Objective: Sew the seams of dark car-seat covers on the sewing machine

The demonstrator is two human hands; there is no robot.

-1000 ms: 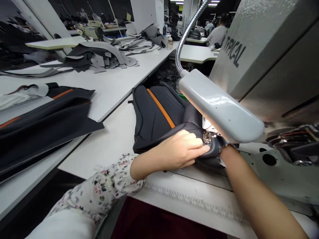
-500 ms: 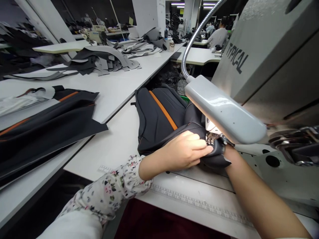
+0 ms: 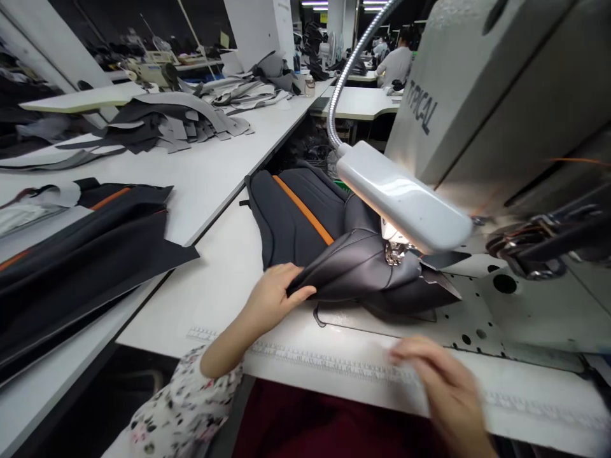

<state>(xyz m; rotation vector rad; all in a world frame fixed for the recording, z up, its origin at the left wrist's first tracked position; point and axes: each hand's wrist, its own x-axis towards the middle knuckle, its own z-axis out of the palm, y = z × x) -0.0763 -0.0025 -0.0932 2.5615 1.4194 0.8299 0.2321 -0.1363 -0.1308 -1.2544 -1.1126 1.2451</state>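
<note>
A black padded cover (image 3: pixel 296 222) with an orange stripe lies on the sewing table, its right part running beneath the presser foot (image 3: pixel 395 253) of a sewing machine (image 3: pixel 458 95). My left hand (image 3: pixel 274 296) grips the cover's near left edge, thumb on top and fingers partly hidden beneath the material. Over the table's front edge, above the printed ruler strip (image 3: pixel 334 364), is my right hand (image 3: pixel 442 381), blurred by motion. Its fingers are bent and hold nothing visible, away from the cover.
A white lamp (image 3: pixel 405 197) on a flexible metal neck hangs over the needle area. Another black piece (image 3: pixel 95 248) with orange trim lies on the left table. Grey and black cut pieces (image 3: pixel 176 121) are piled behind it. A person in white (image 3: pixel 396 63) sits far back.
My left hand has moved left from beside the presser foot to the cover's edge. My right hand has come out from behind the material toward the table's front. The view has shifted slightly.
</note>
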